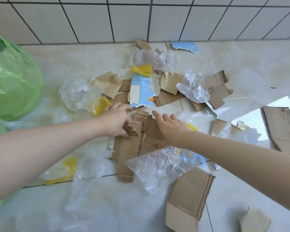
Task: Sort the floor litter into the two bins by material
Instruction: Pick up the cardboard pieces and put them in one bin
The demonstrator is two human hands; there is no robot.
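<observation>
Torn brown cardboard, clear plastic bags and yellow foam netting lie scattered over the tiled floor. My left hand [117, 121] is closed on a small brown cardboard scrap [131, 130], held just above a long folded cardboard strip [126, 152]. My right hand [170, 127] lies flat with fingers spread on a neighbouring cardboard piece [151, 139]. A blue and white carton piece [141, 92] lies just beyond both hands. A green bin bag [12, 81] stands at the left edge. Only this one bin shows.
A crumpled clear bag [192, 88] and more cardboard [217, 91] sit far right of centre. A large cardboard box piece [187, 200] lies near me, another [281, 129] at the right. Yellow netting [101, 104] lies by the left hand. The tiled wall [141, 19] closes the far side.
</observation>
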